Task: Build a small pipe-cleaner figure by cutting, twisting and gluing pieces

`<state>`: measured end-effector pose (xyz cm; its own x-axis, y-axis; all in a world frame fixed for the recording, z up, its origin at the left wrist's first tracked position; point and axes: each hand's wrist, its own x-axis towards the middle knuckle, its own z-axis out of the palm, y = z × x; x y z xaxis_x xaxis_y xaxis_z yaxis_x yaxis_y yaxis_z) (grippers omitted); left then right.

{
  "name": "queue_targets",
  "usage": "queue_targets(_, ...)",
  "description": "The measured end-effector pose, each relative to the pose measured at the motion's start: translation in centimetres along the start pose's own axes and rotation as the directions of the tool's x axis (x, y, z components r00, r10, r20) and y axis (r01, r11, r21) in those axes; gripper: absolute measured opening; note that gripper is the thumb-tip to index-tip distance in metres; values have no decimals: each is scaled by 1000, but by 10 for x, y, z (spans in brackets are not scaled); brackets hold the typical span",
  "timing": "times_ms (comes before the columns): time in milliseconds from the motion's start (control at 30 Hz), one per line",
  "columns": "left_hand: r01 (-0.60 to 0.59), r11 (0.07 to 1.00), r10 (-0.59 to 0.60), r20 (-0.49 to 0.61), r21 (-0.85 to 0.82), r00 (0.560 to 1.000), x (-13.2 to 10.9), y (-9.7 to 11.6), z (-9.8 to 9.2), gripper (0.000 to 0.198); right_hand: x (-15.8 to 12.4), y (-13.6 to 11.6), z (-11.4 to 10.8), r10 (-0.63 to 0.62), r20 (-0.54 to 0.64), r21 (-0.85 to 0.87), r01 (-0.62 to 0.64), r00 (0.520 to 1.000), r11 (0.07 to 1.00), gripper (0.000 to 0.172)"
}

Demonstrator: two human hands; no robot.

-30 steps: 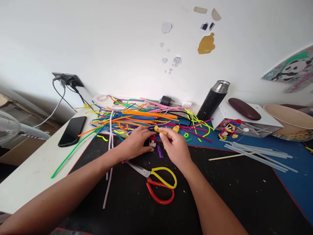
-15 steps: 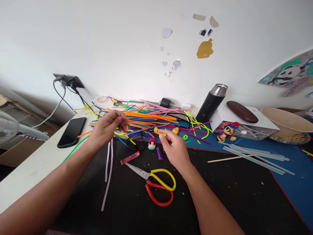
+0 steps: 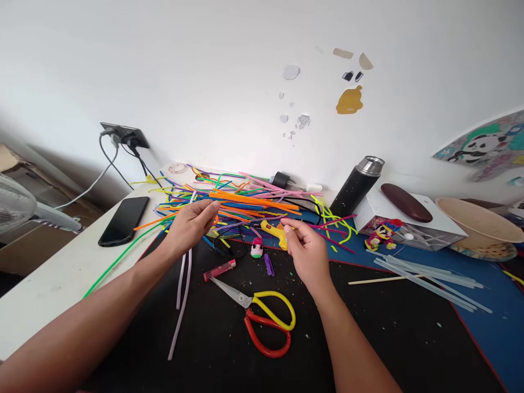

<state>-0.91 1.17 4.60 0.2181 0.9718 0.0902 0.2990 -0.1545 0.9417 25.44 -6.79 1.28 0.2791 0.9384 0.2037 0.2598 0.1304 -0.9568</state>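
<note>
My left hand [image 3: 191,226] is closed, thumb and fingers pinched together beside a heap of coloured pipe cleaners [image 3: 254,199]. A bit of orange shows under its fingertips; what they hold, I cannot make out. Long lilac pipe cleaners [image 3: 180,327] run behind this hand. My right hand [image 3: 306,252] is also closed in a pinch, just right of a yellow glue gun [image 3: 280,233]; anything in its fingers is too small to name. Between the hands sit a small pink-and-white doll head [image 3: 256,248] and a folded purple piece [image 3: 269,265].
Scissors [image 3: 262,322] with yellow and red handles lie on the black mat beside a red lighter [image 3: 220,270]. A phone [image 3: 124,221] is at left. To the right are a black flask [image 3: 355,185], a small figure [image 3: 383,236], glue sticks [image 3: 426,273] and a bowl [image 3: 478,218].
The view has tilted up slightly. My left fingertips have moved right and closed together. My right hand has shifted slightly right, uncovering more of the yellow glue gun.
</note>
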Motion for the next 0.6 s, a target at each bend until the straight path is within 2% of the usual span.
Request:
queue_targets(133, -58, 995, 49, -106, -80, 993, 12, -7, -1, 60, 9, -1, -14, 71, -155, 162, -46, 985, 986, 38)
queue_targets(200, -99, 993, 86, -170, -66, 982, 19, -12, -1, 48, 13, 1, -20, 124, -242, 284, -52, 962, 957, 39)
queue_targets(233, -130, 991, 125, -173, -13, 977, 23, -15, -1, 34, 16, 2, -22, 147, -277, 336, -48, 950, 941, 39)
queue_targets(267, -165, 986, 168, -162, 35, 972, 26, -17, 0, 21, 17, 3, -24, 166, -304, 376, -42, 938, 926, 40)
queue_targets(400, -214, 959, 213, 26, 184, 977, 33, -18, 11, 36, 21, 6, -25, 189, -352, 426, -22, 917, 904, 41)
queue_targets(500, -255, 926, 235, 103, 278, 967, 34, -10, 25, 33, 22, 5, -25, 198, -370, 448, -13, 908, 894, 43)
queue_targets(600, -360, 871, 323, 162, 334, 932, 36, -2, 43, 29, 23, 3, -30, 199, -407, 461, 13, 891, 887, 43)
